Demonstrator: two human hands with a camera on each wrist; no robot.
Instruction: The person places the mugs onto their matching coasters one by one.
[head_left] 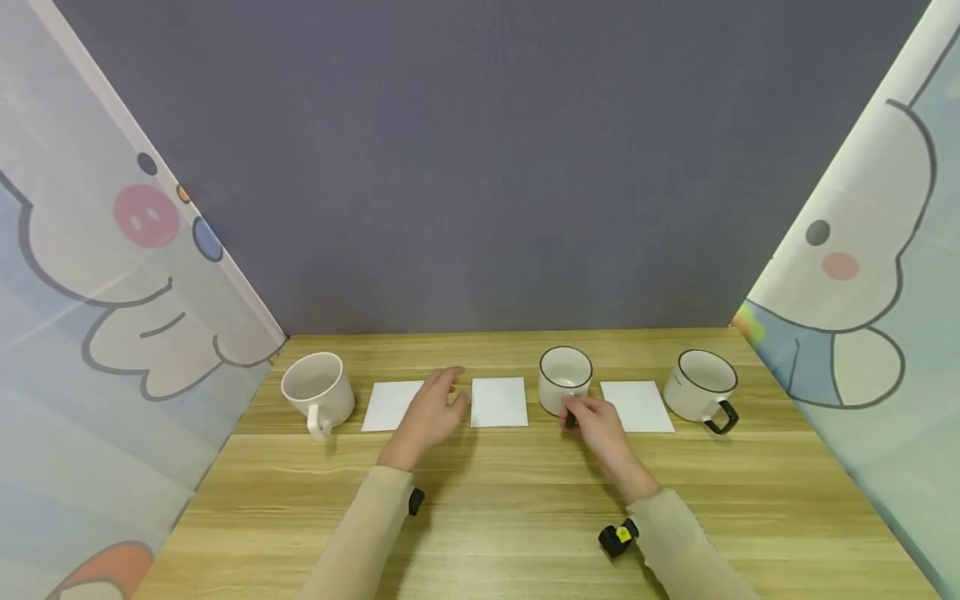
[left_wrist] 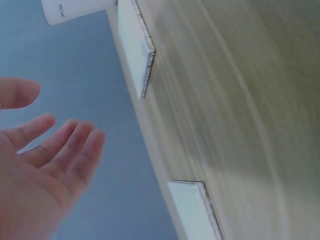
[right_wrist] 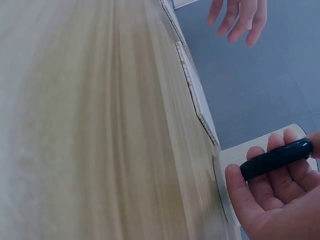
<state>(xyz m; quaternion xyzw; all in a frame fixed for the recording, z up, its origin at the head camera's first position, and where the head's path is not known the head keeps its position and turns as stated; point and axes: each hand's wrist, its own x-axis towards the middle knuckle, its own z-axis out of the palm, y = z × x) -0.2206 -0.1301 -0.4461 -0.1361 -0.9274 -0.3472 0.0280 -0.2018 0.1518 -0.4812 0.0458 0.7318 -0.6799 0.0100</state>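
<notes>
My right hand [head_left: 600, 425] holds the black handle [right_wrist: 277, 159] of a white mug [head_left: 564, 375] with a dark rim. The mug stands upright between two thin white square pads, the middle pad [head_left: 499, 402] and the right pad [head_left: 637, 406]. Above the left pad [head_left: 388, 405] hovers my left hand [head_left: 431, 414], palm turned inward, fingers loosely extended and nothing in them. In the left wrist view its fingers [left_wrist: 75, 150] are spread apart from the pads.
At the far left stands a plain white mug [head_left: 318, 390], its handle toward me. Another white mug [head_left: 701, 387] with a black handle sits right of the right pad. A grey panel [head_left: 510, 183] rises behind the wooden table [head_left: 495, 517], with cartoon-printed sheets on both sides.
</notes>
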